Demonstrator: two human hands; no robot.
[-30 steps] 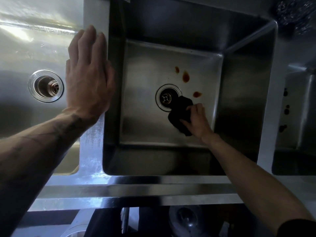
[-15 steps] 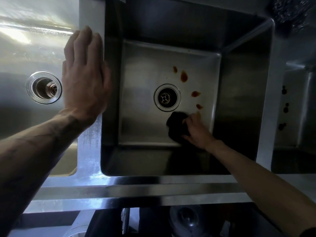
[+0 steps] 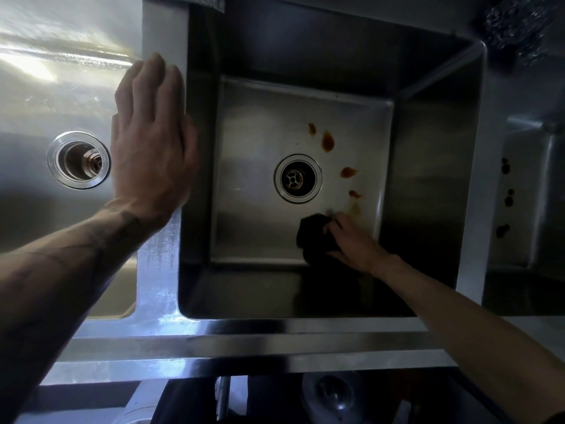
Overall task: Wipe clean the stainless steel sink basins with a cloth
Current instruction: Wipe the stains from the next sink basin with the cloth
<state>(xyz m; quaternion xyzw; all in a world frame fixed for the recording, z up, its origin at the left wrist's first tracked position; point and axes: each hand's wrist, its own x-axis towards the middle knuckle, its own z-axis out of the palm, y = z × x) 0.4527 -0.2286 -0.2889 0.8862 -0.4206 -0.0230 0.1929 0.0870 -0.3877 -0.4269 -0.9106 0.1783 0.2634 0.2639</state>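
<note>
Ok, status: left hand (image 3: 149,139) lies flat at centre left of the frame, on the steel divider (image 3: 159,270) between the left basin (image 3: 46,96) and the middle basin (image 3: 244,209); fingers straight and together, holding nothing, palm down on the metal.

Right hand (image 3: 354,243) is down inside the middle basin, lower right of its floor; fingers bent over a black cloth (image 3: 315,240) and gripping it, pressing it onto the floor; exact thumb position is blurred, cannot tell.

Cloth sits bunched just below and right of the middle drain (image 3: 298,178), apart from it, close to the floor's front edge.

Brown stains (image 3: 327,140) run in a loose arc right of that drain, from above it down to a faint smear touching the fingertips; the lowest one is pale and smudged.

Left basin shows a bright glare and its own drain (image 3: 78,160).

Right basin (image 3: 526,194) at the right edge of the frame carries dark spots (image 3: 504,169) on its wall.

Front rim (image 3: 244,344) spans the lower part of the frame; a dark glittery wad (image 3: 519,22) sits at upper right, cannot tell what it is.
</note>
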